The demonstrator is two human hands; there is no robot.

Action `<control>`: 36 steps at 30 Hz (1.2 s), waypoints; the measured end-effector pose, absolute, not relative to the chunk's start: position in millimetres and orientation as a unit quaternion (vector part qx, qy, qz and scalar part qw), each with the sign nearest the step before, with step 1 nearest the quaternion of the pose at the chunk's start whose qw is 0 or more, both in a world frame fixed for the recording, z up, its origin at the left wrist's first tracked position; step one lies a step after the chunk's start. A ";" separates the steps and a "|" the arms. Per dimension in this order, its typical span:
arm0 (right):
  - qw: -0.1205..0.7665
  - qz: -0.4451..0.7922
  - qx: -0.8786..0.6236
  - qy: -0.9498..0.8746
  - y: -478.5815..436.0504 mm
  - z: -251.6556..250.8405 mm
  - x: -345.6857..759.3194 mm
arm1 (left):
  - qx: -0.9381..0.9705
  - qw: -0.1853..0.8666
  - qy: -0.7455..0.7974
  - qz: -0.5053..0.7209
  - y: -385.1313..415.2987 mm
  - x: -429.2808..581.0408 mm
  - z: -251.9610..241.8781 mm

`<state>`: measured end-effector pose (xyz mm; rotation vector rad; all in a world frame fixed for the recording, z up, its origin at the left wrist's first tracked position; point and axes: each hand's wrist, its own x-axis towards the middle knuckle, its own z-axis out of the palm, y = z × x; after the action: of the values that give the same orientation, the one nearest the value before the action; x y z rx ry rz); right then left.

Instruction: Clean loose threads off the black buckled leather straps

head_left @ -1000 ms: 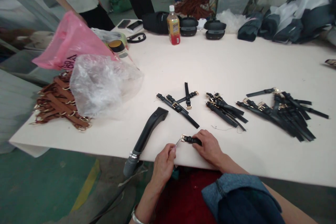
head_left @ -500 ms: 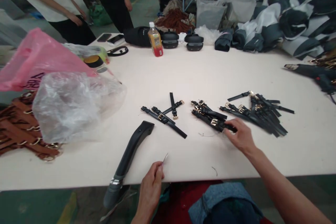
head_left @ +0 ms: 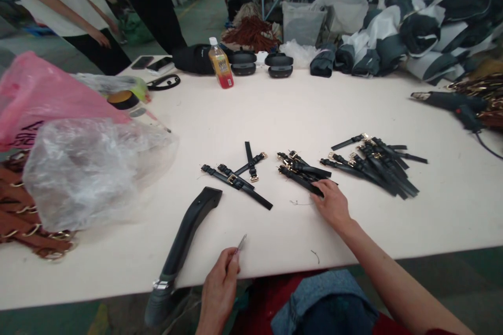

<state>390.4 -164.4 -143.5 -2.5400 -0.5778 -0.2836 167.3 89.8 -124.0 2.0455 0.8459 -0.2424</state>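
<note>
Near the table's front edge, my left hand (head_left: 220, 285) is closed around a small pointed metal tool (head_left: 242, 242); its lower part is hidden by the fingers, so I cannot tell its exact kind. My right hand (head_left: 333, 204) is closed at the near end of a black buckle strap (head_left: 301, 179) in the middle pile, fingertips on the strap. More black straps with gold buckles lie in a larger heap (head_left: 377, 165) to the right. A few crossed straps (head_left: 238, 180) lie to the left. Loose thread (head_left: 315, 256) is on the table before me.
A black curved tube with a grey handle (head_left: 184, 235) overhangs the front edge. Clear plastic (head_left: 94, 167), a pink bag (head_left: 51, 94) and brown straps (head_left: 23, 214) fill the left. A bottle (head_left: 222, 65) stands behind; a heat gun (head_left: 451, 102) lies right. Two people stand back left.
My right hand has shifted left along the strap, and the gold buckle by its fingers no longer shows. My left hand keeps the tool. A person behind has raised a hand; the view has shifted slightly.
</note>
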 end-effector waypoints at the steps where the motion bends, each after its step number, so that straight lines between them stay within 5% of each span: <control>1: 0.253 -0.112 -0.939 -0.206 -165.0 -143.7 389.2 | 0.824 0.440 0.341 -0.101 89.6 167.5 -124.0; 14: 0.246 0.049 -0.930 -0.267 -174.0 -155.5 361.7 | 0.823 0.434 0.351 -0.109 89.2 172.1 -125.3; 22: 0.448 0.136 -0.832 -0.299 -184.6 -144.9 300.9 | 0.818 0.471 0.313 -0.105 71.2 181.5 -122.7; 28: 0.536 0.156 -0.823 -0.106 -185.8 -153.7 288.1 | 0.829 0.485 0.258 -0.108 55.7 197.8 -115.7; 31: 0.523 0.183 -0.832 -0.017 -183.2 -155.6 297.8 | 0.820 0.509 0.237 -0.114 45.0 211.2 -112.8; 36: 0.375 0.171 -0.911 -0.009 -179.3 -152.0 316.7 | 0.722 0.626 0.234 -0.178 16.1 234.3 -111.0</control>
<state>316.7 -179.3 -152.0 -2.3312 -0.0220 0.4376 234.3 16.1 -111.0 1.6559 0.5365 -0.4089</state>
